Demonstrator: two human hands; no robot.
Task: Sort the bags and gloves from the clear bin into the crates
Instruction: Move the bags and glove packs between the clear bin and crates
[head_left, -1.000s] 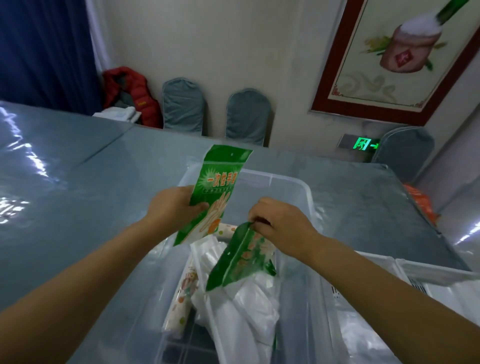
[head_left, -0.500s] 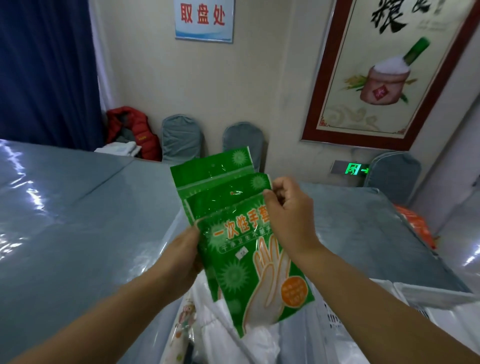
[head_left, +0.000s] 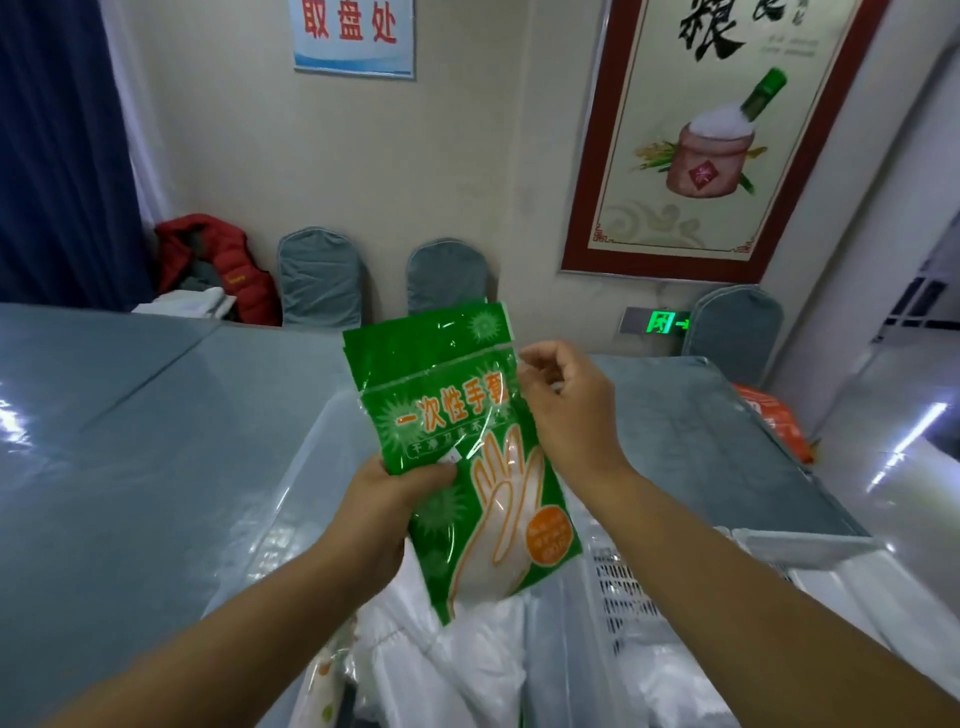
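Two green packs of disposable gloves, stacked one behind the other, are held upright above the clear bin. My left hand grips their lower left side, thumb on the front pack. My right hand touches the packs' right edge with curled fingers; whether it grips them is unclear. White plastic bags and a printed pack lie inside the bin below. A white slotted crate stands right of the bin.
The bin and crate sit on a grey-blue covered table. Another white crate is at the right. Grey chairs, a red jacket and an orange bag are beyond the table.
Both hands lifted their green packs out of the bin and brought them together into one stack. The stack shifted into my left hand's grip, and my right hand slid to the edge.
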